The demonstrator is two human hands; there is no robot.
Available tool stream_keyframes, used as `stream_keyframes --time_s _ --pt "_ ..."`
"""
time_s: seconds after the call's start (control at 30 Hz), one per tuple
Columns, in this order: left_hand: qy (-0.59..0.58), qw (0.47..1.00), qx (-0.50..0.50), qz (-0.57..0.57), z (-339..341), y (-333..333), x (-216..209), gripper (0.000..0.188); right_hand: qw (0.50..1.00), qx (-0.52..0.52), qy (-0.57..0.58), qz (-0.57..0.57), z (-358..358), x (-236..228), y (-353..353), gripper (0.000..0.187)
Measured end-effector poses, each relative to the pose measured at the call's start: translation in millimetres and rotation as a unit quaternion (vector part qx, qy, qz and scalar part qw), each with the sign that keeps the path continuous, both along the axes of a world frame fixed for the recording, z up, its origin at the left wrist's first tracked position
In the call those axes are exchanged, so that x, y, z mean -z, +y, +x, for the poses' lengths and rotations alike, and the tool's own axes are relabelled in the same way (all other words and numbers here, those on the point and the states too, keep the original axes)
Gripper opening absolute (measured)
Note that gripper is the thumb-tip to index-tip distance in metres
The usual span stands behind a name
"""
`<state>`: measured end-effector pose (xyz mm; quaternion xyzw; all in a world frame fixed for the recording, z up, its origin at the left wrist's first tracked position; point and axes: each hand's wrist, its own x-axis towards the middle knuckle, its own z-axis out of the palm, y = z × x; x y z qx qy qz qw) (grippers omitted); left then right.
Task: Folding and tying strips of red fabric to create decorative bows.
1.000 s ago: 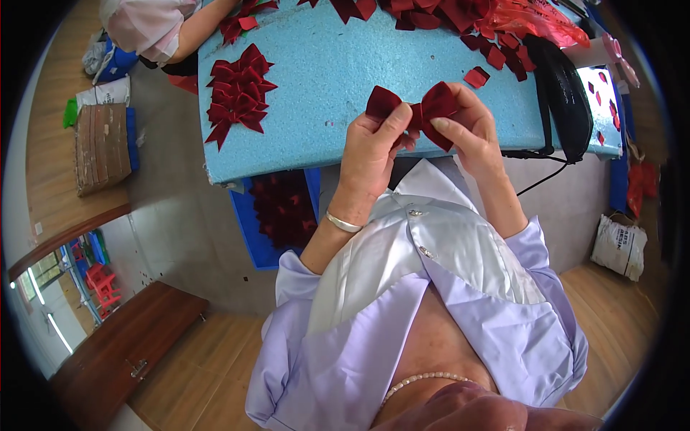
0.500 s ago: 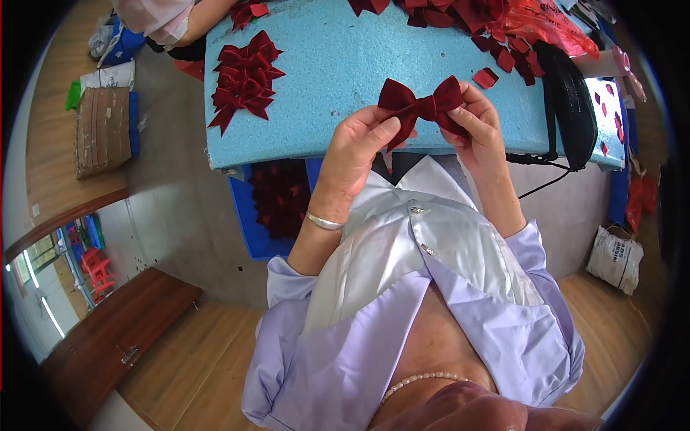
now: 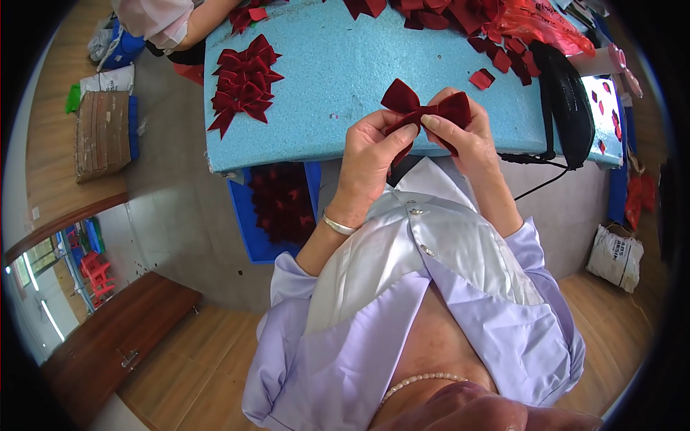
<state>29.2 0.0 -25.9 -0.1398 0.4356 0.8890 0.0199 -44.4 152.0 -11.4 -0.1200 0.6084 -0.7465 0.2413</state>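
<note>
A dark red velvet bow (image 3: pixel 451 109) is held between my two hands, just above the near edge of the light blue table (image 3: pixel 323 79). My left hand (image 3: pixel 370 147) pinches its left side, thumb on top near the lower tail. The thumb of my right hand (image 3: pixel 467 140) presses close to the bow's centre, with the fingers behind the right loop. Both hands hide part of the bow's middle and tails. On the table to the left lies a row of finished-looking red bows (image 3: pixel 246 82), overlapping one another.
Red velvet pieces (image 3: pixel 496 61) and a red plastic bag (image 3: pixel 535 29) cover the far right. A black bag (image 3: pixel 568 104) hangs at the right edge. Below the table, a blue crate (image 3: pixel 251 241) holds many red bows. Another person's arm (image 3: pixel 205 21) rests at the far left.
My hands have drawn closer together, and the right thumb has shifted inward to the bow's centre. The bow is now tilted, with its left loop raised. My left hand has moved slightly right.
</note>
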Motion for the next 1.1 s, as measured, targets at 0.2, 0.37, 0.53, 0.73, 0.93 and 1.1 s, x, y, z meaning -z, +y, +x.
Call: stream_keyframes --time_s 0.2,0.37,0.53,0.73,0.93,1.1 --pt "0.02 0.993 0.046 0.109 -1 -5 -1 0.017 0.996 0.053 -0.065 -0.043 8 -7 -6 0.012" --pt "0.02 0.997 -0.008 0.073 0 4 -8 0.015 0.995 0.095 0.021 0.011 7 -4 -5 0.01" --pt "-0.002 0.999 -0.041 0.017 -6 7 -10 0.011 0.979 0.095 0.155 0.089 10 -5 -7 0.009" --pt "0.036 0.98 0.03 0.195 -10 2 9 0.01 0.988 0.1 0.103 0.056 12 -6 -9 0.009" --pt "0.016 0.998 -0.044 0.052 -9 11 -7 0.01 0.988 0.092 0.104 0.071 8 -1 -3 0.01" --pt "0.043 0.987 -0.084 -0.13 -12 11 -3 0.013 0.958 0.085 0.233 0.145 9 2 -5 0.009"
